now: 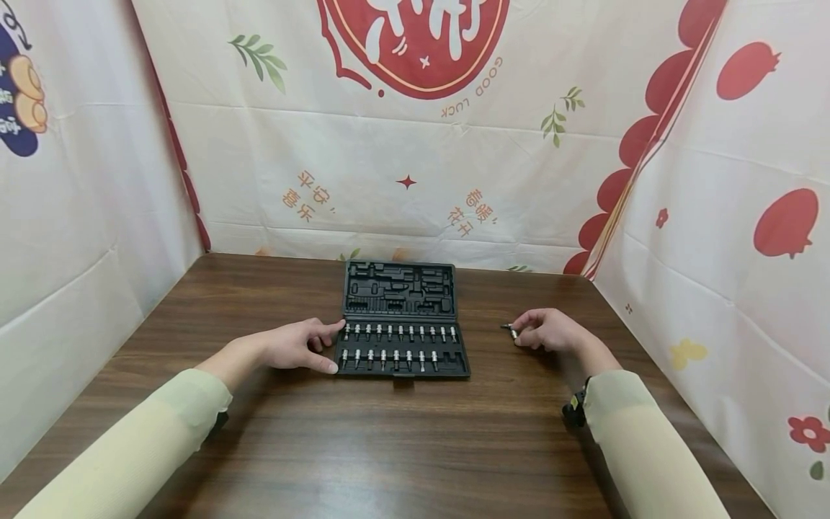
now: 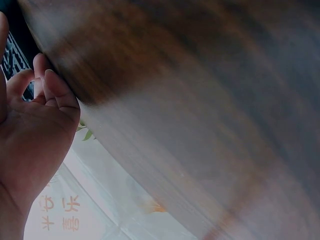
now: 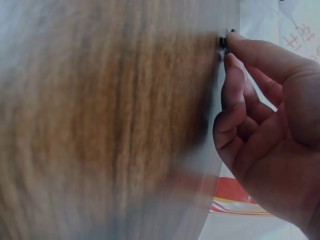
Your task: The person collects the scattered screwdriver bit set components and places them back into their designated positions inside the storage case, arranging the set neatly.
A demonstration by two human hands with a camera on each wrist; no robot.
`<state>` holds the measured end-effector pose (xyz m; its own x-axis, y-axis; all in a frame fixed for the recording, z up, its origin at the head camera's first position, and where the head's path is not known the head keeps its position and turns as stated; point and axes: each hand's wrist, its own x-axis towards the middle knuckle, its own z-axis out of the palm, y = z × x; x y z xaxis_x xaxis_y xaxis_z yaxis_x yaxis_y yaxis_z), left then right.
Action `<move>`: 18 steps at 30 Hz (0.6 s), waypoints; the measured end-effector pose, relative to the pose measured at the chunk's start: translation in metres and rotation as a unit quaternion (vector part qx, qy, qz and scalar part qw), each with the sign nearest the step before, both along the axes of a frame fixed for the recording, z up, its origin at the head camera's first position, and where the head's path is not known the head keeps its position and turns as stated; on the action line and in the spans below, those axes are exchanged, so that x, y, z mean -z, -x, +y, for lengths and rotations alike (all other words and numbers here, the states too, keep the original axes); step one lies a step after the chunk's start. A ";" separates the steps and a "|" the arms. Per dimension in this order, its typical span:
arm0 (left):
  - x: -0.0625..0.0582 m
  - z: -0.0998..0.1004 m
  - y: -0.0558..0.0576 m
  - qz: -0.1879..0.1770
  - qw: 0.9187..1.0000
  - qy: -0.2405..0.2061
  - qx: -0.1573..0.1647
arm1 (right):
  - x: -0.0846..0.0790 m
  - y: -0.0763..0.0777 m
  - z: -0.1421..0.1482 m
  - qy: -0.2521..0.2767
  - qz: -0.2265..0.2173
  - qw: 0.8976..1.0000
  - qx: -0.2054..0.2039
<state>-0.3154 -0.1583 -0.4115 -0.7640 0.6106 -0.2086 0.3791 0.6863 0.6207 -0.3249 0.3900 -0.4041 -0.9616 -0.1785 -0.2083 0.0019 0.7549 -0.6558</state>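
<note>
A black plastic tool case (image 1: 399, 346) lies opened flat on the table, its hinged lid (image 1: 402, 288) folded back. Two rows of silver bit sockets (image 1: 396, 358) with dark tips sit in its near half. My left hand (image 1: 293, 346) rests at the case's left side, thumb at the front corner and index finger near the hinge; its other fingers curl inward. To the right of the case, my right hand (image 1: 546, 331) pinches a small bit socket (image 1: 514, 334) between thumb and fingertips, close over the table. Fingers partly hide this piece, and its dark end points left.
Brown wood-grain table (image 1: 363, 447) spreads under everything. Printed white cloth (image 1: 363, 144) hangs along the back and both sides. Moulded hollows without pieces show at the right end of the case's front row. A dark strap (image 1: 575, 409) is on my right wrist.
</note>
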 end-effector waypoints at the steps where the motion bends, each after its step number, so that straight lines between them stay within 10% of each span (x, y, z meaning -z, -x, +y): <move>1: 0.000 0.000 0.000 0.001 1.000 0.000 0.001 | 0.000 0.000 0.000 -0.001 -0.001 1.000 -0.001; 18: -0.002 0.001 -0.002 0.000 1.000 0.004 -0.001 | 0.001 -0.009 0.003 0.028 0.016 0.999 -0.036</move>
